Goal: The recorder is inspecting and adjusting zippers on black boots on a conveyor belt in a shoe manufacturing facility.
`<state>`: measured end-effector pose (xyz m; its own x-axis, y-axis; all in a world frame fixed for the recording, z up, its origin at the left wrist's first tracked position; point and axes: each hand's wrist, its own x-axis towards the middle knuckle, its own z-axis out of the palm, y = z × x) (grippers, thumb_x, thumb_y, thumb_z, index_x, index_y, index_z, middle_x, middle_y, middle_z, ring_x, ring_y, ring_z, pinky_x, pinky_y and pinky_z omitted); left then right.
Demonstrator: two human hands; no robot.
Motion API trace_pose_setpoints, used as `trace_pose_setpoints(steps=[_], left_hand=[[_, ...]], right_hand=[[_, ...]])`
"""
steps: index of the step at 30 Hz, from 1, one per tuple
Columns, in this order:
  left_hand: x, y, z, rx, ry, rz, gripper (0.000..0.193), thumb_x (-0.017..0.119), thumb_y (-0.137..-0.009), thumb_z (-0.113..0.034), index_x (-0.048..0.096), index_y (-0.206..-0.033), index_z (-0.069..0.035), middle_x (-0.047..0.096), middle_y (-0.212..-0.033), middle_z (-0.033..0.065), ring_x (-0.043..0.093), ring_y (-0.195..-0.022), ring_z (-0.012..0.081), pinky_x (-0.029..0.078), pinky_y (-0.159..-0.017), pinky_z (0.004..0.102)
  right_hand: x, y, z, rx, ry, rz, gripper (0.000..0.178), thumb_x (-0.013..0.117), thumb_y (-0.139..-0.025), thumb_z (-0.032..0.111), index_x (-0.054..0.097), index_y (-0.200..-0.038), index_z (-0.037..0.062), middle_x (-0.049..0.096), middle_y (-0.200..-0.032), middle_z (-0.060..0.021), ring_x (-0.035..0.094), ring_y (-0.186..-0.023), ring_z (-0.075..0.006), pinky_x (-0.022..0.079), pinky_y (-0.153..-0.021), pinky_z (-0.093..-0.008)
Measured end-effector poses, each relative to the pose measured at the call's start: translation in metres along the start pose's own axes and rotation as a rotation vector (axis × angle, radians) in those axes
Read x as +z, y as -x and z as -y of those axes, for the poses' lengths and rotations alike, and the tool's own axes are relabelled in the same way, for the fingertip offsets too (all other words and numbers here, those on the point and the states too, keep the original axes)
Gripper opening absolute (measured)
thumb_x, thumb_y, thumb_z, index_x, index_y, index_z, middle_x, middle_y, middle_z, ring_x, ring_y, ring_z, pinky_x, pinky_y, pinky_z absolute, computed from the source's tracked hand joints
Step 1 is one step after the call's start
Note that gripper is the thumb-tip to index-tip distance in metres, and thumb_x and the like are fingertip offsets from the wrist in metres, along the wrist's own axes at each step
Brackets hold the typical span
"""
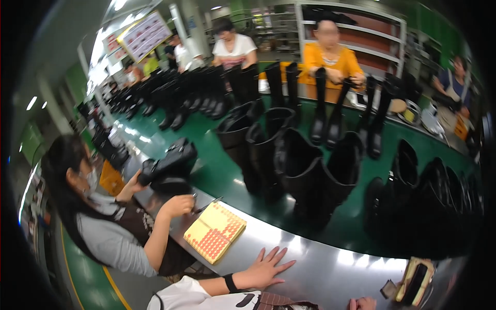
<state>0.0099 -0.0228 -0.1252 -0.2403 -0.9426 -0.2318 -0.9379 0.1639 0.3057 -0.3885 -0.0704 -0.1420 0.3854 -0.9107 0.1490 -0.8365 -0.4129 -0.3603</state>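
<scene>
My left hand [263,269] lies with fingers spread on the bare steel edge [305,263] of the table, a black band at the wrist. It holds nothing. Only part of my right hand [363,304] shows at the lower edge, its fingers mostly cut off. Left of my left hand is a yellow pad [216,232] with rows of round orange-red stickers. To the right of my right hand lies a yellowish tray or box [408,274] with a black block [417,283] on it. Tall black boots [305,170] stand upright beyond my hands.
At the left, a co-worker [113,222] grips a black boot [173,160]; a thin pointed tool [209,204] is near their other hand. Many boots line the green tabletop [206,155]. Across it stands a person in orange [333,59], with white shelving [403,41] behind.
</scene>
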Motion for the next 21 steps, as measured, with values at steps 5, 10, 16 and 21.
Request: trace_pose_setpoints(steps=[5,10,16,21], left_hand=[[-0.005,-0.002,-0.002,-0.029,-0.117,0.027,0.071,0.054,-0.089,-0.053,0.026,-0.149,-0.03,0.017,-0.154,0.0216,0.02,-0.139,0.0465,0.022,-0.106,0.0661],[0.0,-0.001,-0.005,-0.019,-0.049,-0.082,0.07,0.064,-0.084,-0.044,0.037,-0.146,-0.026,0.024,-0.151,0.0219,0.023,-0.138,0.0455,0.021,-0.107,0.0652],[0.003,0.003,-0.009,-0.038,-0.026,-0.137,0.067,0.066,-0.083,-0.041,0.04,-0.143,-0.026,0.027,-0.15,0.0206,0.024,-0.139,0.0441,0.022,-0.109,0.0607],[-0.019,-0.011,-0.011,-0.116,-0.067,-0.16,0.068,0.07,-0.08,-0.041,0.045,-0.14,-0.023,0.025,-0.15,0.0263,0.022,-0.138,0.0469,0.024,-0.109,0.0604]], right_hand=[[0.004,-0.001,0.002,0.027,-0.074,-0.177,0.035,0.074,-0.071,0.021,0.046,-0.052,0.0102,0.047,-0.059,-0.0072,0.048,-0.062,-0.0283,0.032,-0.064,-0.0409],[0.008,0.001,-0.003,0.026,-0.078,-0.188,0.037,0.071,-0.075,0.019,0.044,-0.052,0.0095,0.045,-0.058,-0.007,0.047,-0.06,-0.0282,0.031,-0.061,-0.04],[0.006,0.005,-0.005,-0.018,-0.062,-0.153,0.035,0.072,-0.076,0.02,0.048,-0.053,0.0083,0.047,-0.058,-0.0048,0.047,-0.058,-0.0259,0.031,-0.06,-0.0383],[0.007,0.007,-0.009,-0.074,-0.125,-0.203,0.032,0.073,-0.076,0.02,0.052,-0.055,0.0082,0.048,-0.057,-0.0041,0.048,-0.056,-0.0246,0.032,-0.059,-0.0372]])
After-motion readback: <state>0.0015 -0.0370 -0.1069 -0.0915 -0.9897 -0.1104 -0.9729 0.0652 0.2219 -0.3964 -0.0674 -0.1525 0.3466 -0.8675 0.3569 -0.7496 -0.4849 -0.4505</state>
